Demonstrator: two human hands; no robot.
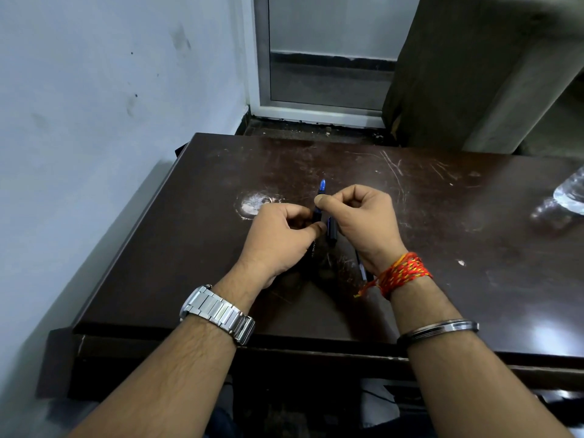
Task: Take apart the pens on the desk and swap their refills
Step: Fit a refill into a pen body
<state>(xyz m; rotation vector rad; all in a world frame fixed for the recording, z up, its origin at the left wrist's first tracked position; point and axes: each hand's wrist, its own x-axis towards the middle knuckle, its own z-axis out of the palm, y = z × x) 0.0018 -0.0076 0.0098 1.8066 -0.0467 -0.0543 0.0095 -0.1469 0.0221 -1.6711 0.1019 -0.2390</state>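
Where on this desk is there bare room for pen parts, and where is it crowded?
Bare: the desk from its wall-side edge to the left hand; the far strip beyond both hands; the stretch between right hand and clear plastic item. Crowded: the middle, where both hands grip the blue-tipped pen, a second pen by the right wrist.

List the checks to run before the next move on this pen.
1. Left hand grips the pen by its barrel: ok.
2. Right hand pinches the pen just below its blue tip: ok.
3. Joint loosened or parted: cannot tell, the hands hide it.
4. Second pen within reach: ok, partly hidden under the right wrist.
5. Bare desk beside the hands for loose parts: ok.
6. Clear bottle at the desk's right edge, apart from the hands: ok.
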